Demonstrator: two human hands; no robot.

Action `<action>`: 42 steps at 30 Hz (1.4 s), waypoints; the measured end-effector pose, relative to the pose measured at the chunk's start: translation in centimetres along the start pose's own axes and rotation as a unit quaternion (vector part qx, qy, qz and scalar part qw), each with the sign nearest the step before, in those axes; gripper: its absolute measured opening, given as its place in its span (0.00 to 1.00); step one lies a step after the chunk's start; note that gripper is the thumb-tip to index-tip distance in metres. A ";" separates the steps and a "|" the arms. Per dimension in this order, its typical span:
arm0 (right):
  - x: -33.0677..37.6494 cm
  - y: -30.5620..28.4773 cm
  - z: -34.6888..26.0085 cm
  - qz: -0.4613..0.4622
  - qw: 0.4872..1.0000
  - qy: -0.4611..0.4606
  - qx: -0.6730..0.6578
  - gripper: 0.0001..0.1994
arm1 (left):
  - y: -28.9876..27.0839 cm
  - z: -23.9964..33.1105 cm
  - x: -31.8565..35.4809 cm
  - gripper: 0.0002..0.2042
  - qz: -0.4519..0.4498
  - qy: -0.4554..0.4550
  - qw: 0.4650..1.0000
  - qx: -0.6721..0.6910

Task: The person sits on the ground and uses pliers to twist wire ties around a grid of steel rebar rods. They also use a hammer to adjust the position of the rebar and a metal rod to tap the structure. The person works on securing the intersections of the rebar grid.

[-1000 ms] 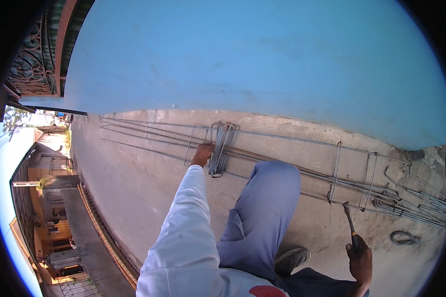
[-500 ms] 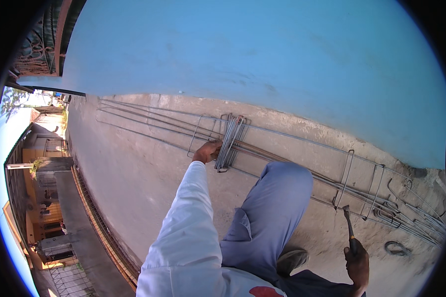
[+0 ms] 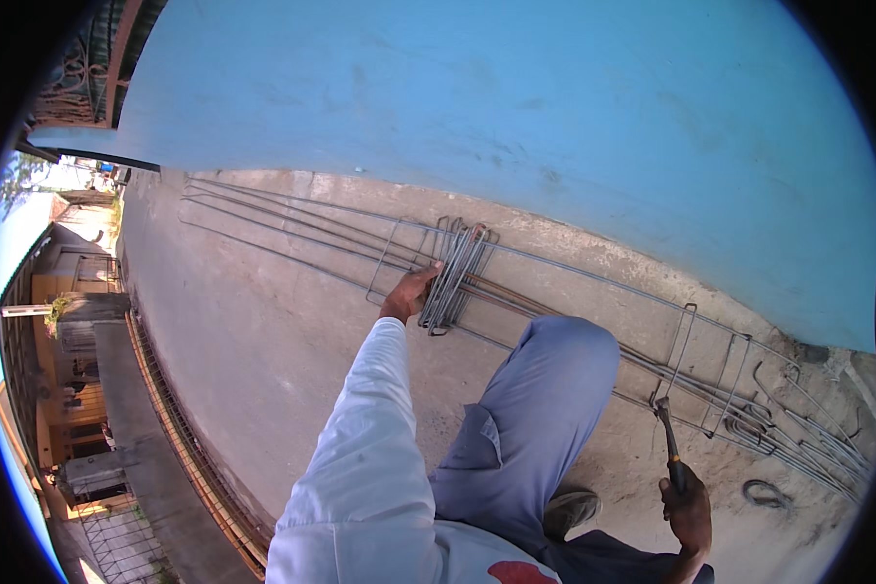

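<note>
Head view. The reference item is the frame bundle (image 3: 450,282), a stack of bent wire rectangles set crosswise on the long bars (image 3: 506,300) along the ground. Whether the frames enclose all the bars cannot be confirmed.

Left hand (image 3: 411,292): positioned at the left edge of the bundle, in contact with it. 1 digit lies extended along the wires; the other fingers are hidden, so it cannot be told whether they pinch the stack.

Right hand (image 3: 688,511): well to the right of the bundle and nearer the wearer. Fingers are wrapped around the dark handle of a hand tool (image 3: 671,440). The tool's metal head is at the lower corner of a single frame (image 3: 680,341), right of the bundle and past the knee (image 3: 565,355). Contact at that corner cannot be confirmed.

Other positions: 1 spaced frame (image 3: 383,256) is just left of the bundle; a coil of wire (image 3: 767,493) is far to its right; the blue wall (image 3: 516,88) is beyond it.

Handling (judgement): the frames should be stiff, springy and not fragile. 1 frame should be light; the stacked bundle noticeably heavier and prone to fanning out. Long bars should be heavy and flex along their length. Smooth metal may slip. Grip the bundle across its long sides at mid-length, enclosing every wire. Grip a single frame by 1 straight side, clear of bent corners and cut ends.
</note>
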State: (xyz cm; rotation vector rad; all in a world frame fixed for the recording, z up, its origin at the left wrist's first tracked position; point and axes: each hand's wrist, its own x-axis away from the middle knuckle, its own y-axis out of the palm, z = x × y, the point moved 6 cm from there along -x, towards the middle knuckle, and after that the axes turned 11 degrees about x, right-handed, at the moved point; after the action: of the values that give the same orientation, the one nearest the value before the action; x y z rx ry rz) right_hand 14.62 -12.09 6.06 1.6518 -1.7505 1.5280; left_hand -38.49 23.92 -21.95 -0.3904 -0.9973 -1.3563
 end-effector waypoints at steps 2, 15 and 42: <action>-0.1 -0.1 -0.3 0.001 1.000 -0.001 0.010 0.18 | -0.9 0.5 -0.3 0.16 0.014 0.007 1.000 -0.001; -1.0 0.6 -0.7 0.005 1.000 0.011 0.020 0.19 | 3.7 4.2 -0.7 0.20 0.027 0.020 0.989 -0.145; -0.8 2.3 -0.3 -0.023 0.999 0.025 0.007 0.18 | 2.4 6.6 -4.5 0.10 0.104 0.212 0.964 -0.126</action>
State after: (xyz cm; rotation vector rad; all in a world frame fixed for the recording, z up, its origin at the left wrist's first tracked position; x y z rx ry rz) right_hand 12.79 -11.96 4.45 1.6359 -1.6677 1.5511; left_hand -38.18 32.21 -21.07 -0.3617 -0.4185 -1.3050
